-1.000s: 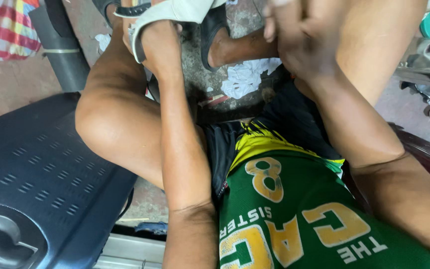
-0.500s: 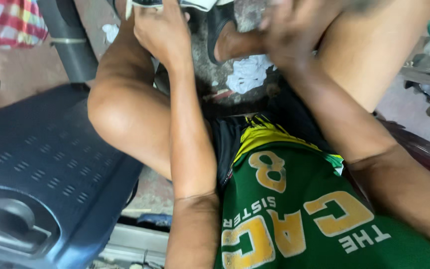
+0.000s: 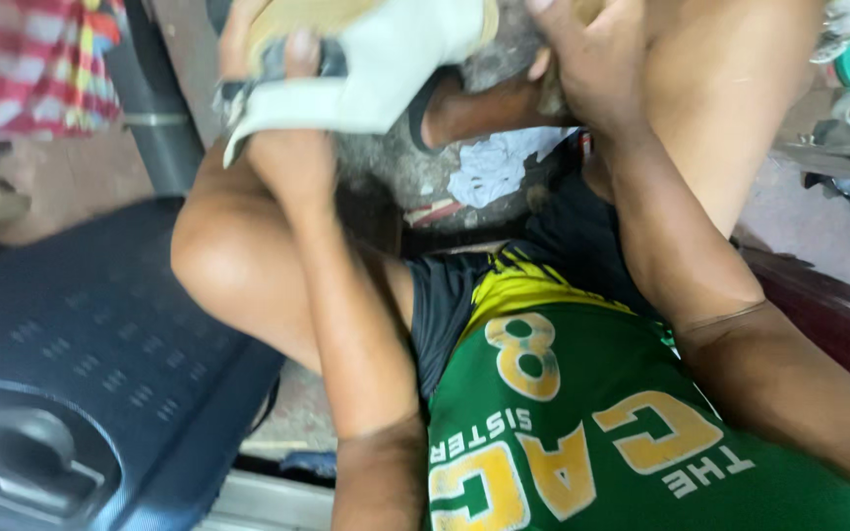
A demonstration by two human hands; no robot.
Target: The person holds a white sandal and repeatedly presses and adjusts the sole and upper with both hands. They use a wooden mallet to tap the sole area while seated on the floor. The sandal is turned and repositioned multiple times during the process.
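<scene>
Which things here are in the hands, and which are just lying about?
In hand:
- white strapped sandal with tan sole, in left hand
- right hand, contents hidden

Lying about:
- crumpled white paper
- dark blue plastic case
- red checked cloth

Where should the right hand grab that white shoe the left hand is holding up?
Probably the free toe end of the white shoe, coming in from the right. The left hand already clamps the left end from below, with fingers wrapped over it, and the shoe lies roughly level, tan sole upward. The right hand sits just beside that end.
</scene>
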